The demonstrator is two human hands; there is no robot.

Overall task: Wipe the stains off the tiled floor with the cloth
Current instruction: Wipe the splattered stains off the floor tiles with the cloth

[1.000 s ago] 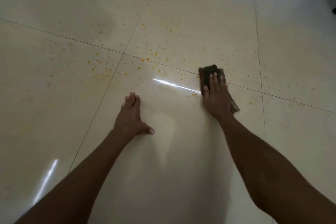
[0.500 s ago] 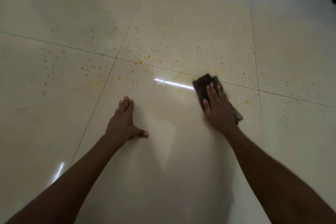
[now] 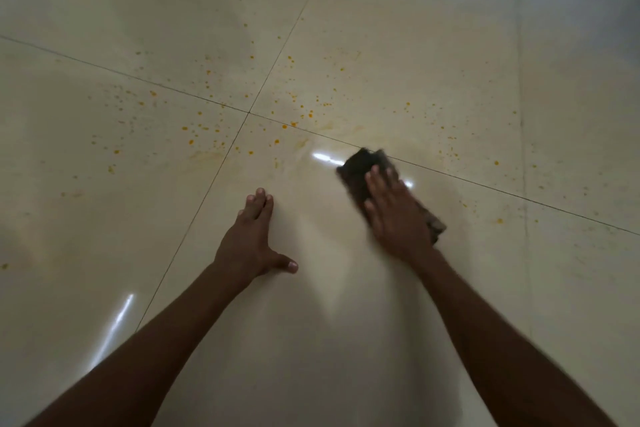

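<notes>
Pressing the dark cloth [image 3: 360,173] flat with the right hand [image 3: 394,215], fingers straight, for even rubbing pressure; bracing on the tiled floor [image 3: 311,340] with the left hand [image 3: 249,239], spread open, left of the cloth. Orange stains [image 3: 207,130] beyond the cloth, unwiped.

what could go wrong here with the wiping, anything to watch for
1. The right hand presses the dark cloth flat; faint yellowish smears suggest wiping may spread the stains rather than lift them.
2. Many orange specks lie left and beyond the cloth, easy to miss.
3. The left hand props on the glossy tile; if damp, it might slip.
</notes>
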